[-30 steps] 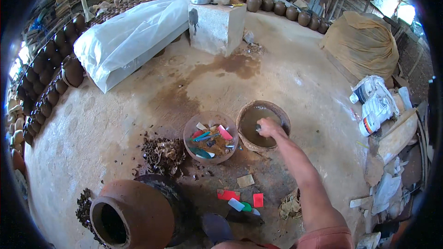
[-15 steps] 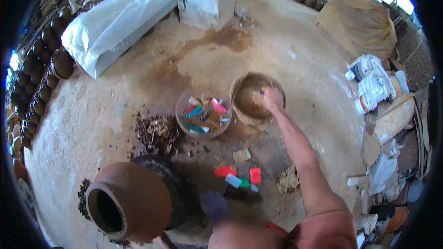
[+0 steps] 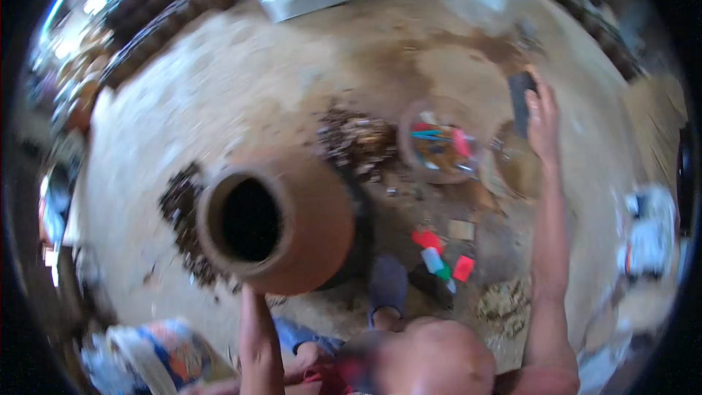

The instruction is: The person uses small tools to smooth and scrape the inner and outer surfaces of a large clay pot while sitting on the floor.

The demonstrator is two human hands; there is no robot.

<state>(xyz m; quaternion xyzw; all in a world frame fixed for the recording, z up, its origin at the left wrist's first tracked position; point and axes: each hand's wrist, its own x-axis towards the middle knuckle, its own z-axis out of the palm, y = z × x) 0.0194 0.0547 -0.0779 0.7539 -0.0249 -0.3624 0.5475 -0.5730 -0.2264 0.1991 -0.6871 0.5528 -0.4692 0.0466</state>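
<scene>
A large reddish-brown clay pot (image 3: pixel 314 227) lies tilted against a dark round support (image 3: pixel 360 223), its mouth turned toward the lower left. My left forearm reaches up to the pot's underside, and the pot hides the fingers of my left hand (image 3: pixel 252 294). Farther right, my right hand (image 3: pixel 542 121) grips a dark, flat rectangular piece (image 3: pixel 520 104), blurred by motion, above a round basin of brownish water (image 3: pixel 512 164). Beside that basin stands a clear bowl (image 3: pixel 439 175) holding colourful strips and small tools.
Dark scraps (image 3: pixel 358 139) lie in a pile behind the pot, with more (image 3: pixel 183 212) at its left. Small red, white and green pieces (image 3: pixel 431 249) and a tan block (image 3: pixel 461 230) are on the floor near my foot. A printed sack (image 3: pixel 153 355) stands lower left.
My right hand has come up out of the water basin and now holds a dark rectangular piece. The view has turned left, so my left forearm shows at the pot.
</scene>
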